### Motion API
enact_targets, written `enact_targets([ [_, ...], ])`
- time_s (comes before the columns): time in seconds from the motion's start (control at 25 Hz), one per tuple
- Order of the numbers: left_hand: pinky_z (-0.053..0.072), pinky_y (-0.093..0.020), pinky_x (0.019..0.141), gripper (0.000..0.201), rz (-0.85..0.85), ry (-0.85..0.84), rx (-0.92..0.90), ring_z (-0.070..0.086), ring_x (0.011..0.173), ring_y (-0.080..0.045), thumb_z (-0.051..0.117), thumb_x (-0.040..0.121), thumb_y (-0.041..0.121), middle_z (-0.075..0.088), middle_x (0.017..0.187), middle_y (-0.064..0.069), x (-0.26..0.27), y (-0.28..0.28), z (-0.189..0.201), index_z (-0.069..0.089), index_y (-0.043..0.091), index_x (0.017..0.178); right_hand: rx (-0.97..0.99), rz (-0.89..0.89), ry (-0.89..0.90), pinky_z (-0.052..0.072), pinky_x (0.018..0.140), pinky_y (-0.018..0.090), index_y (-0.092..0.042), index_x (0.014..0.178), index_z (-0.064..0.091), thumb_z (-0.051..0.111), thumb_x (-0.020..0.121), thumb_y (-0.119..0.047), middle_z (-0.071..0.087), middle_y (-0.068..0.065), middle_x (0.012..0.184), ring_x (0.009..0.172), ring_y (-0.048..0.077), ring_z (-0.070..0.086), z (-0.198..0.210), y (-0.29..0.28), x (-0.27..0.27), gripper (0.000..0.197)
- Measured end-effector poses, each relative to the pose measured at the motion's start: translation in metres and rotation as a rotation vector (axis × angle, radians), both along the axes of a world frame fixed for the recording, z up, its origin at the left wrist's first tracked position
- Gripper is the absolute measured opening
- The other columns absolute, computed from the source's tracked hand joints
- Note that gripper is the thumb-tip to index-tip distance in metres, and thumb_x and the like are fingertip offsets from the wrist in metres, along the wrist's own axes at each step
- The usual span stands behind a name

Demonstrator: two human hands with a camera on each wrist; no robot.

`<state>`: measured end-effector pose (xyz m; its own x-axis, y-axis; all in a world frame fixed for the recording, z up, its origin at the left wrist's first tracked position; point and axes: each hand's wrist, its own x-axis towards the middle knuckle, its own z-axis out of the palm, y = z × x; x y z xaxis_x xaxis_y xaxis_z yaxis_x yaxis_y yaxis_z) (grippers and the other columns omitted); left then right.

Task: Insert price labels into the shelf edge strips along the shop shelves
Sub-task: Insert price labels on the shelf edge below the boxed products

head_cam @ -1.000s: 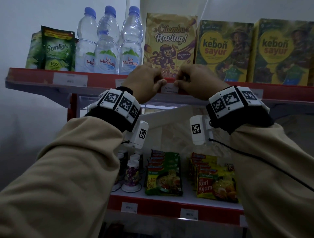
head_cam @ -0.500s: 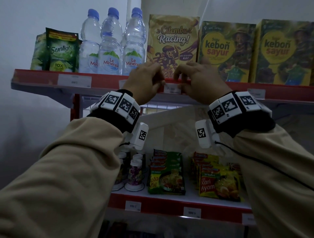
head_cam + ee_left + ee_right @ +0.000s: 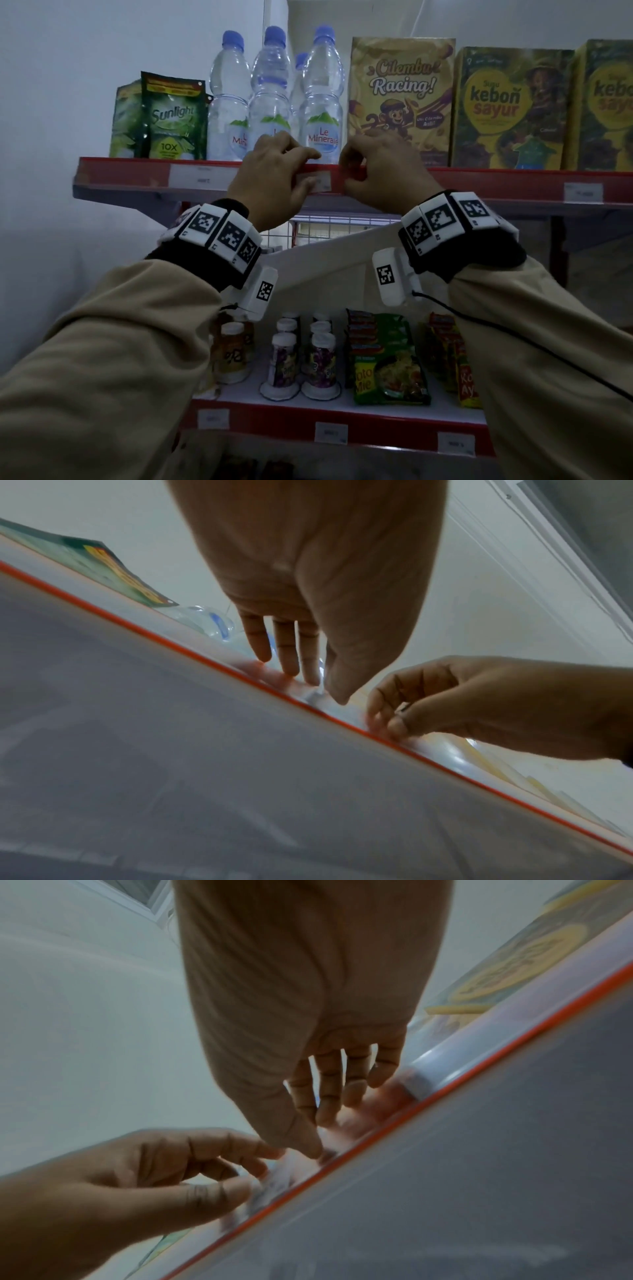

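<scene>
Both hands are raised to the front edge of the top shelf. The left hand (image 3: 270, 178) is at the red strip (image 3: 479, 183) with its fingers bent over the upper edge and its thumb below, and it pinches the left end of a small white label (image 3: 317, 182) that lies against the strip. The right hand (image 3: 380, 174) is just beside it, on the right end of the label; its fingers are curled and the tips press on the strip, the thumb close under them. If the right hand really grips the label or only presses the strip, I cannot tell, because the wrist views are blurred there. The label is between the two hands, below the water bottles (image 3: 274, 99) and near the yellow box (image 3: 400, 99). Another label (image 3: 202, 176) already sits in the strip to the left, under the green pouch (image 3: 173, 116), and one more (image 3: 583, 193) is far to the right. On the lower shelf stand small bottles (image 3: 284, 363) and noodle packs (image 3: 387, 370), with labels in its strip too.
</scene>
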<state>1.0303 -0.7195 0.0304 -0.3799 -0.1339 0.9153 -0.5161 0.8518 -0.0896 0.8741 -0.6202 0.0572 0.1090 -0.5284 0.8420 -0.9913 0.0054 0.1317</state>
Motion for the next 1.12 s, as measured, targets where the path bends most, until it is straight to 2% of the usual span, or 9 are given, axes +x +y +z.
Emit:
enact_targets([
  [0.12,0.039,-0.039,0.096,0.04,0.019,0.012,-0.075,0.044,0.111,-0.028,0.06,0.09,0.029,0.052,0.118,-0.01,0.014,-0.01,-0.011,0.059,0.015,0.127,0.015,0.032,-0.039,0.044,0.086,0.034,-0.015,0.097,0.063,0.077,0.073,-0.033,0.064,0.005,0.099,0.098,0.023,0.055,0.002,-0.006,0.015,0.033],
  [0.32,0.037,-0.034,0.093,0.037,-0.023,0.012,-0.102,0.045,0.108,-0.027,0.065,0.087,0.029,0.055,0.114,-0.009,0.02,-0.016,-0.008,0.061,0.014,0.12,0.013,-0.057,-0.066,0.038,0.079,0.03,-0.018,0.093,0.054,0.076,0.073,-0.029,0.056,0.007,0.104,0.1,0.024,0.049,0.0,-0.016,0.024,0.031],
  [0.48,0.033,-0.031,0.094,0.039,-0.058,0.016,-0.021,0.041,0.113,-0.028,0.069,0.084,0.028,0.052,0.117,-0.01,0.015,-0.016,-0.002,0.06,0.014,0.119,-0.034,-0.034,-0.063,0.047,0.086,0.036,-0.016,0.102,0.063,0.074,0.073,-0.024,0.063,0.006,0.103,0.097,0.023,0.056,-0.005,-0.016,0.034,0.032],
  [0.6,0.034,-0.034,0.095,0.036,-0.08,-0.011,-0.007,0.042,0.111,-0.029,0.068,0.084,0.028,0.052,0.114,-0.011,0.014,-0.016,0.001,0.062,0.016,0.118,-0.046,-0.008,-0.056,0.048,0.085,0.035,-0.014,0.103,0.066,0.071,0.074,-0.022,0.068,0.005,0.099,0.091,0.023,0.06,-0.008,-0.015,0.038,0.031],
  [0.68,0.038,-0.037,0.096,0.036,-0.098,-0.022,0.008,0.044,0.11,-0.03,0.067,0.084,0.028,0.052,0.113,-0.011,0.014,-0.016,0.003,0.063,0.017,0.117,-0.025,0.001,-0.066,0.047,0.086,0.035,-0.014,0.104,0.065,0.071,0.073,-0.023,0.066,0.006,0.099,0.091,0.024,0.059,-0.009,-0.016,0.039,0.033],
  [0.8,0.038,-0.039,0.096,0.035,-0.109,-0.029,0.028,0.043,0.111,-0.029,0.067,0.083,0.026,0.051,0.113,-0.011,0.014,-0.018,0.003,0.063,0.017,0.117,0.024,-0.031,-0.074,0.046,0.09,0.041,-0.017,0.105,0.06,0.072,0.072,-0.025,0.062,0.008,0.104,0.098,0.027,0.056,-0.007,-0.019,0.04,0.036],
  [0.92,0.038,-0.04,0.097,0.035,-0.12,-0.025,0.027,0.042,0.111,-0.028,0.067,0.083,0.024,0.05,0.115,-0.011,0.014,-0.019,0.001,0.061,0.017,0.117,0.052,-0.03,-0.061,0.046,0.089,0.041,-0.017,0.104,0.059,0.072,0.073,-0.022,0.062,0.005,0.098,0.093,0.024,0.056,-0.003,-0.019,0.041,0.034],
  [1.0,0.037,-0.039,0.098,0.035,-0.135,-0.023,0.031,0.042,0.112,-0.028,0.068,0.083,0.023,0.05,0.115,-0.01,0.014,-0.02,0.001,0.061,0.017,0.117,0.073,-0.047,-0.032,0.046,0.086,0.037,-0.015,0.103,0.059,0.072,0.075,-0.025,0.061,0.003,0.095,0.088,0.02,0.053,0.001,-0.018,0.04,0.032],
  [1.12,0.035,-0.034,0.097,0.035,-0.151,-0.006,0.048,0.042,0.113,-0.026,0.07,0.083,0.025,0.051,0.114,-0.009,0.015,-0.022,0.003,0.061,0.017,0.116,0.089,-0.06,-0.026,0.045,0.083,0.035,-0.015,0.097,0.061,0.072,0.077,-0.037,0.059,0.004,0.097,0.091,0.018,0.052,0.005,-0.017,0.04,0.032],
])
